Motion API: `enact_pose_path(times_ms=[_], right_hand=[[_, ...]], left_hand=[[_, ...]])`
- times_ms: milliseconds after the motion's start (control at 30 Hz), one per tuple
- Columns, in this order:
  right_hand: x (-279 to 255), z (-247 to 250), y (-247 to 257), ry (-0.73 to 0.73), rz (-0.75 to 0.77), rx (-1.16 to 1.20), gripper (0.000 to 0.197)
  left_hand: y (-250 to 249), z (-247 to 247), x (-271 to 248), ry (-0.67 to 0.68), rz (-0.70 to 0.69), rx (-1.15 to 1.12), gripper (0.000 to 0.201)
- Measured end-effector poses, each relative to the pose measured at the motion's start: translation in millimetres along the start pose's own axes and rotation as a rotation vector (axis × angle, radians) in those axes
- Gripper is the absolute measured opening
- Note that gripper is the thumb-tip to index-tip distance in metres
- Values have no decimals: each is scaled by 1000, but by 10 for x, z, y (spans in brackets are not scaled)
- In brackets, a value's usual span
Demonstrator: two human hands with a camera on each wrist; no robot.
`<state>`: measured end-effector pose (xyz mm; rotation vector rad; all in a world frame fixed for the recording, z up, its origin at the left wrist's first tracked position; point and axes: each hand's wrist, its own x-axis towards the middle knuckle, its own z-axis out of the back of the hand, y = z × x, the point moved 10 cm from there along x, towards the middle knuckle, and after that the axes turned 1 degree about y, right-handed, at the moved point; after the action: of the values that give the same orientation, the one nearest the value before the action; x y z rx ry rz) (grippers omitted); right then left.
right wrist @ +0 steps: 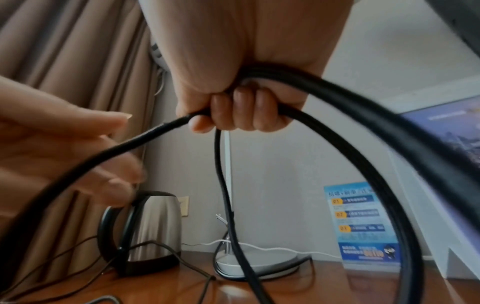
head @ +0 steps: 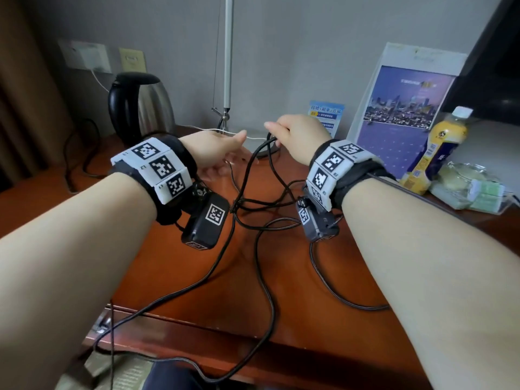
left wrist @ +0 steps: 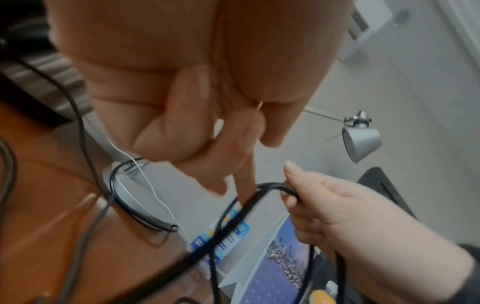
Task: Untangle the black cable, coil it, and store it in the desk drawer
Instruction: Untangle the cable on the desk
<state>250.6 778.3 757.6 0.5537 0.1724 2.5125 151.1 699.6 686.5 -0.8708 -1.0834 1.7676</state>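
The black cable (head: pixel 235 208) lies tangled on the wooden desk (head: pixel 174 249), with a knot between my wrists and long strands trailing over the front edge. My right hand (head: pixel 292 133) is raised above the desk and grips a bundle of cable loops (right wrist: pixel 145 137) in its fist; the curled fingers (right wrist: pixel 241 111) wrap fully round them. My left hand (head: pixel 222 149) hovers just left of it, fingers loose and extended toward the hanging loop (left wrist: pixel 270 186), holding nothing. The left fingers (left wrist: pixel 221 174) are close to the loop, and contact is unclear.
A steel kettle (head: pixel 140 108) with its own cord stands at the back left. A lamp pole (head: pixel 228 66) and its round base sit behind my hands, crossed by a thin white cable. A blue card (head: pixel 326 116), display stand (head: pixel 402 114), yellow bottle (head: pixel 439 147) and packets (head: pixel 472 190) crowd the right.
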Motion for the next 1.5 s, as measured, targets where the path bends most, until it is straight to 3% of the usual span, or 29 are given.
enact_pose_path(times_ms=[233,400,500,667,833,933,1100,1200,1333,1500], right_hand=[[64,-85,-52,46,-25,66,42],[-20,-46,-396,-5,-122,117,45],[-38,-35,-250,-35,-86,118,45],[30,-88,120,34,5,43,39],[-58,-80,-156,54,-41,94,44],[-110,-80,-255,60,-79,121,45],[-39,-81,63,38,-14,93,39],[-7,-119,172,67,27,47,42],[-78,-84,-116,58,-29,68,46],[-124,-11,-308,10,-83,89,44]], left_hand=[[81,-125,44,52,130,-79,55],[99,349,53,-219,86,-67,43],[-60,420,-26,-327,6,67,36],[-420,81,-56,-288,-132,274,39],[-101,318,-37,-328,-23,72,34],[-47,411,-84,-348,-28,160,29],[-190,347,-142,-410,-69,433,43],[-254,213,-115,-391,-106,391,41],[-145,412,-110,-434,-129,293,38],[-136,543,-182,-478,-129,454,37]])
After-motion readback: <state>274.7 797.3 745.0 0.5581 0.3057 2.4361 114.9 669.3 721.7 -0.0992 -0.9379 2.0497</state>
